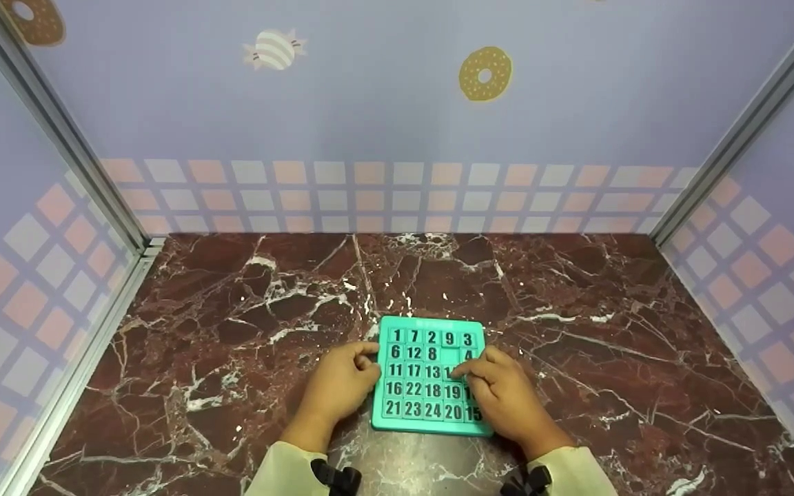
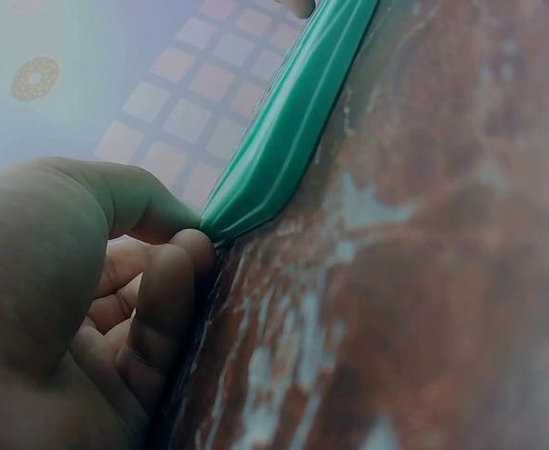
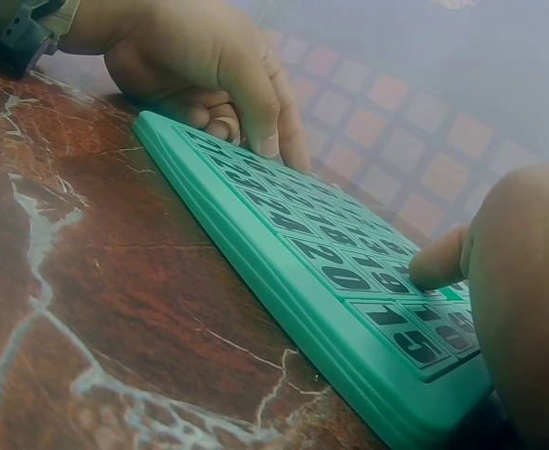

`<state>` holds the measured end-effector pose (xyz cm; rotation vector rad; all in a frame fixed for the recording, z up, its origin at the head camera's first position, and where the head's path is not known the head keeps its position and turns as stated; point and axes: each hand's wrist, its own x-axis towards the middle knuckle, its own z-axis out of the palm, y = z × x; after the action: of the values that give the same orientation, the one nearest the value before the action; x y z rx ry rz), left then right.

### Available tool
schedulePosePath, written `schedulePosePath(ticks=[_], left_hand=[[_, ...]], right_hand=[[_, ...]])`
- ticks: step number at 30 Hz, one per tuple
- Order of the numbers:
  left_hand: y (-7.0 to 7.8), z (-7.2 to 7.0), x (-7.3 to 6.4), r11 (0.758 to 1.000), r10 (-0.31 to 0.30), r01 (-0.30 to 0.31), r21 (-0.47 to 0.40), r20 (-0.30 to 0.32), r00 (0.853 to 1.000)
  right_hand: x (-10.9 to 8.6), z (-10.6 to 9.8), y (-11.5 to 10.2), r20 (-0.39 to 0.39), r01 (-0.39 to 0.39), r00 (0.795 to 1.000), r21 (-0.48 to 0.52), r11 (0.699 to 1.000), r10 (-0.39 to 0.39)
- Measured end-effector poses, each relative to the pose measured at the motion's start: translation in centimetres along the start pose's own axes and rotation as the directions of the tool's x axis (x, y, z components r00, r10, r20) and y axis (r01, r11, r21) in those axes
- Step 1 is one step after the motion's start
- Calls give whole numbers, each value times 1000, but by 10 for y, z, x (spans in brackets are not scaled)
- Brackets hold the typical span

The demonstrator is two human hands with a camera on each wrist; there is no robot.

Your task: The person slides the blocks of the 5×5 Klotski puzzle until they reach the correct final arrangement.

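Observation:
A turquoise sliding number puzzle [image 1: 431, 428] lies flat on the marbled table, with black-numbered tiles in its frame. One vacant slot [image 1: 450, 355] shows in the second row, between the 8 and the 4. At the left edge, my left hand [image 1: 343, 382] pinches the frame between thumb and fingers; the left wrist view shows this grip close to the tabletop. My right hand [image 1: 507, 393] reaches over the right side, a fingertip [image 3: 434, 264] pressing on a tile just below the slot and covering part of its number. That hand also hides some tiles in the right column.
The dark red marbled tabletop [image 1: 231, 331] extends around the puzzle. A lilac back wall [image 1: 383, 117] with printed sweets and checks rises behind it, and side walls in metal framing [image 1: 73, 131] flank the table. Both wrists wear dark straps over light sleeves [image 1: 287, 472].

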<state>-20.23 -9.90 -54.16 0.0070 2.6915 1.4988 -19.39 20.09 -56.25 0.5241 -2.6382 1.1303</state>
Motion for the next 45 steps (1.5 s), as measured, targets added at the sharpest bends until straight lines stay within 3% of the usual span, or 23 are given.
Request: schedulePosePath(ticks=[15,30,36,45], left_hand=[[0,-1,0,1000,22,-22,2,5,1000],[0,1,1,1000,6,-5,29,-13,1000],[4,0,1,999,4,-3,34,-7,1000],[0,0,0,998,30,-29,51,-13,999]], right_hand=[[-1,-2,-4,-10,-13,1000,13,1000,13],[7,2,-1,-135,-45,990,32,998,49],[14,1,1,-123,-120,984,53,991,126],[26,5,0,-107,-81,991,-7,997,80]])
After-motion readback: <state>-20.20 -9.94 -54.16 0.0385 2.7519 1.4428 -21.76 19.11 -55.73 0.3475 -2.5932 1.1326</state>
